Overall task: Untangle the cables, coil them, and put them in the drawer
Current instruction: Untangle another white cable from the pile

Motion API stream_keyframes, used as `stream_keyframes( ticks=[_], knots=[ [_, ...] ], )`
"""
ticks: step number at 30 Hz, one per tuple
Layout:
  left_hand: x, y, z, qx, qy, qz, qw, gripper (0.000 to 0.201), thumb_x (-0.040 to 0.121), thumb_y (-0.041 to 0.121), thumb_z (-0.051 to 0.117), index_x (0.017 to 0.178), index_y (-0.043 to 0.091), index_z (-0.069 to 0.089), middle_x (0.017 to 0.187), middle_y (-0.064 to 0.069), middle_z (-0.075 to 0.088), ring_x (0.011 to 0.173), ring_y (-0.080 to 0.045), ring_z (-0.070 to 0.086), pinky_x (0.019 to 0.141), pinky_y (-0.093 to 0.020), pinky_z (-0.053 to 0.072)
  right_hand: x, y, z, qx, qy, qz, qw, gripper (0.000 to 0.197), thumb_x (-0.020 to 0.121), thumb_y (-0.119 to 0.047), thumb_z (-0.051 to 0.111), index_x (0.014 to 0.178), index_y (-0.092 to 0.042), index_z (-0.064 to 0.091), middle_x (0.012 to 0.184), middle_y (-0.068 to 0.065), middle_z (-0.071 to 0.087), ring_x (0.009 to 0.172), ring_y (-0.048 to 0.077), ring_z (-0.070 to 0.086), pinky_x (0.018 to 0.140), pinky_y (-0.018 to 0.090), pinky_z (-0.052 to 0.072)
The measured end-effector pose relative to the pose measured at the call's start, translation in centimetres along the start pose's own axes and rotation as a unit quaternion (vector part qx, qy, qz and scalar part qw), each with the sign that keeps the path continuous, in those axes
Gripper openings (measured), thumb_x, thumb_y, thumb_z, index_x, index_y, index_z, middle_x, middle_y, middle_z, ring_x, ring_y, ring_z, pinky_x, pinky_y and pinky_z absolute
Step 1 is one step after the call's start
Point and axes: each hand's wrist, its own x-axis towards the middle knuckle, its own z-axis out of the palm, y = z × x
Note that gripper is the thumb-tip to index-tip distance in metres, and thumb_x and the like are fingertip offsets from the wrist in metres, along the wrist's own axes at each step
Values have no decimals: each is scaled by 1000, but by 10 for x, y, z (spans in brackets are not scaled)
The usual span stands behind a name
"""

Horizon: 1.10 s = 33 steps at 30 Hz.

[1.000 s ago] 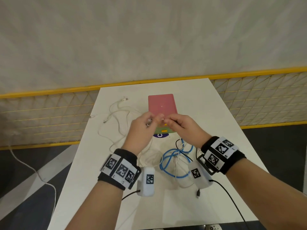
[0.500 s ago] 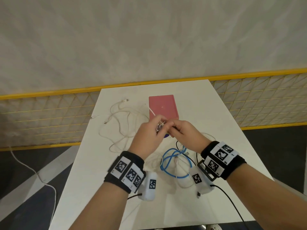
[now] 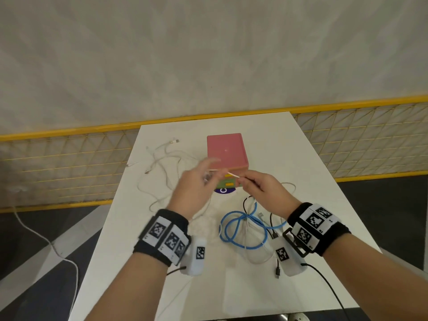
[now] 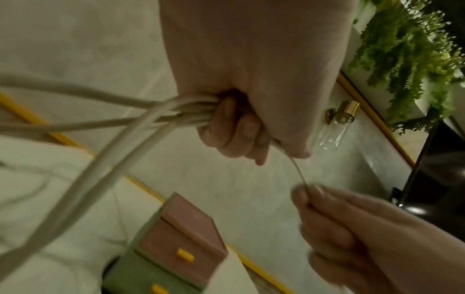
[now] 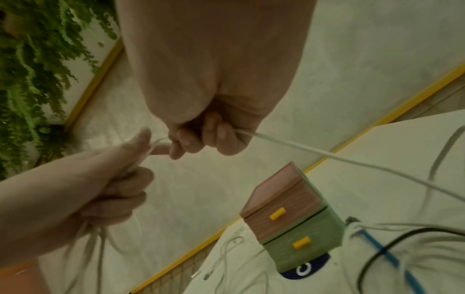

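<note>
The left hand curls its fingers round several gathered loops of white cable, while the right hand pinches its free strand just beside them. Light and limp, the cable likely slips unless taken near the loops.

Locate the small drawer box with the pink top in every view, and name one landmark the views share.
Head: the drawer box stands at centre on the white table, just beyond both hands.
Left wrist: the drawer box sits at bottom centre, below the left hand.
Right wrist: the drawer box sits lower right, below the right hand.
Shared landmark: its yellow drawer handles.
</note>
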Motion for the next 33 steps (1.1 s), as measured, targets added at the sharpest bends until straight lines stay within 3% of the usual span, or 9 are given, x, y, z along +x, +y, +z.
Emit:
stream_keyframes(
  ticks=[4,7,10,13,16,19,23,29,33],
  knots=[
    [-2,1,16,-62,-6,0,998,31,93,48,55,91,18,64,75,1,67,65,-8,60,61,-31,50,7,-6,3,25,-6,-15,1000,25,100,-14,43,113,-11,64,73,-9,57,61,0,46,64,13,36],
    [12,-11,-11,-56,157,-60,984,29,96,40,55,82,14,57,64,7,51,54,-4,44,55,-25,36,1,10,-5,9,-10,16,1000,22,100,-18,42,97,-13,63,63,-8,40,57,6,35,59,21,34],
    [18,-20,-34,-53,246,-56,966,18,97,36,56,97,19,61,81,3,62,69,-14,55,58,-21,39,-4,20,-9,-17,-10,30,999,23,100,-18,41,93,-12,62,62,-7,39,59,10,36,61,31,36],
    [11,-5,-16,-68,106,-22,992,28,97,39,54,126,36,56,84,14,62,62,1,54,58,-14,41,3,11,-1,6,-6,15,1000,22,100,-17,42,97,-9,63,61,-10,38,55,5,34,58,22,33],
    [4,6,11,-20,-28,39,999,19,97,42,53,104,29,65,72,10,64,59,-5,54,60,-24,42,13,-4,5,8,-1,-17,1000,23,99,-11,43,105,-4,64,63,-15,45,58,1,45,60,13,35],
    [14,-3,3,-11,59,15,998,23,97,40,54,85,21,61,72,-1,64,59,-13,53,58,-24,43,14,-1,0,-7,-10,-12,1000,23,100,-13,42,105,-5,63,63,-11,43,58,1,44,60,12,36],
    [25,-23,-29,21,232,-49,971,27,98,38,53,96,13,63,78,-1,65,64,-15,56,60,-27,44,8,18,-11,-31,-18,21,999,24,100,-15,41,94,-12,63,63,-9,43,58,3,40,62,15,37],
    [11,3,14,14,6,33,999,19,97,42,52,111,32,61,62,12,53,50,-2,46,52,-15,34,21,4,-3,-23,-9,-8,1000,22,100,-14,42,93,-5,61,64,-4,43,57,4,39,57,15,34],
    [22,-2,10,30,66,26,997,22,97,40,53,88,22,60,66,9,56,56,-5,48,52,-20,37,25,9,-7,-10,-13,-1,1000,22,100,-15,40,97,-12,62,66,-4,43,61,5,38,60,16,35]
  ],
)
